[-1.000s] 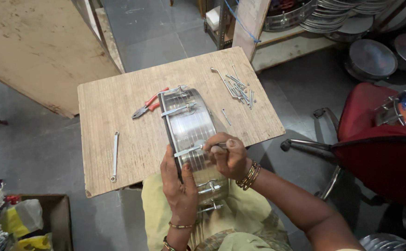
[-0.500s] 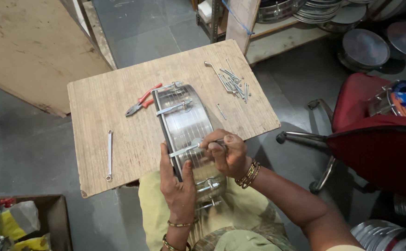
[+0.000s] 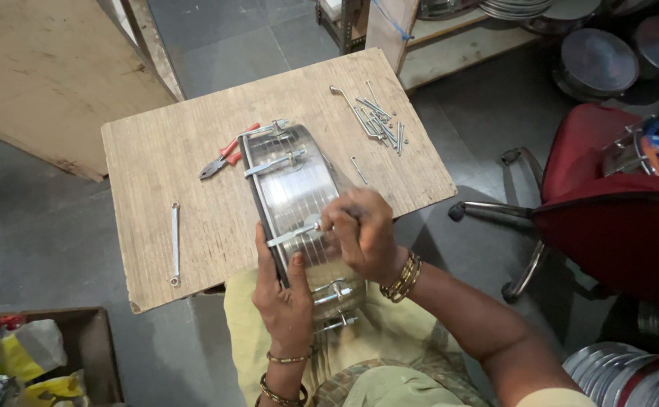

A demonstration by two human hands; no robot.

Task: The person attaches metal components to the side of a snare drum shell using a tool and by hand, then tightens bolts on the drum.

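Drum shell [image 3: 295, 203], shiny metal with ribbed wall and lug brackets, stands on its edge at the near side of the wooden bench [image 3: 163, 158], its near part over the person's lap. Bench is a bare board; grey floor around it. Red chair [image 3: 608, 218] at right, well apart. Left hand [image 3: 284, 298] lies flat against the shell's dark rim on the near left, fingers [image 3: 263, 252] pressed together and laid along the rim. Right hand [image 3: 363, 234] sits on the shell wall, fingers curled and pinching a small metal piece at a bracket [image 3: 293, 235]; which piece, cannot tell. Red-handled pliers [image 3: 220, 160] just left of the shell. Loose bolts [image 3: 378, 120] heaped far right on the bench. Slim wrench [image 3: 174, 243] lies alone at left.
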